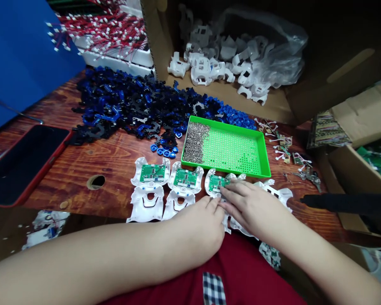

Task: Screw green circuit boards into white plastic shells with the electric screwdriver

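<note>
A row of white plastic shells lies along the table's front edge, several holding green circuit boards. My right hand [252, 205] reaches over the third shell [208, 183] from the left, fingers stretched out and touching its circuit board [216, 182]. Beside it, my left hand [198, 226] is closed at the shell's lower edge; its curled fingertips are hidden, and I cannot make out what they grip. Further left sit a second shell with a circuit board [184, 178] and another with a circuit board [153, 173]. White cover pieces [147, 203] lie below them. My right forearm partly covers a shell [281, 195].
A green tray [265, 154] with small screws [195, 142] stands behind the shells. Dark and blue plastic parts [123, 99] are heaped at the back. A carton [279, 103] holds white shells. A phone [25, 161] lies left, near a table hole [95, 182]; wired small boards [284, 148] lie right.
</note>
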The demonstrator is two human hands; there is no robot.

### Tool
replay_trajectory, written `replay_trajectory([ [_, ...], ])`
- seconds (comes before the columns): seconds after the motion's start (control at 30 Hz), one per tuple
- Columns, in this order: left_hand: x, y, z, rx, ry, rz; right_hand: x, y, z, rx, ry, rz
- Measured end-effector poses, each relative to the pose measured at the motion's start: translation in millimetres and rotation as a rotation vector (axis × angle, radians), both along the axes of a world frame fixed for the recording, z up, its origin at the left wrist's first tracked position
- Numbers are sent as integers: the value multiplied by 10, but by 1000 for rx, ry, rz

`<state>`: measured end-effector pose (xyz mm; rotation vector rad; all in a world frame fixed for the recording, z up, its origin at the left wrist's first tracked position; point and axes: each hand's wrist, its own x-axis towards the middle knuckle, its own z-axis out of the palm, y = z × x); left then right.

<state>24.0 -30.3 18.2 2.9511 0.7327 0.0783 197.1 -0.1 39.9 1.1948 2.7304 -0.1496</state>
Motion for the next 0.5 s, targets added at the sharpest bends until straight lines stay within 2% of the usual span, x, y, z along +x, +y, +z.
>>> replay_trajectory([
  [0.23, -5, 6, -36, 25, -29, -9, 82, -73, -39, 8, 58, 4],
  [0.5, -34, 32, -65, 23, -43, -41, 31, 40, -83, -96, 73, -14],
])
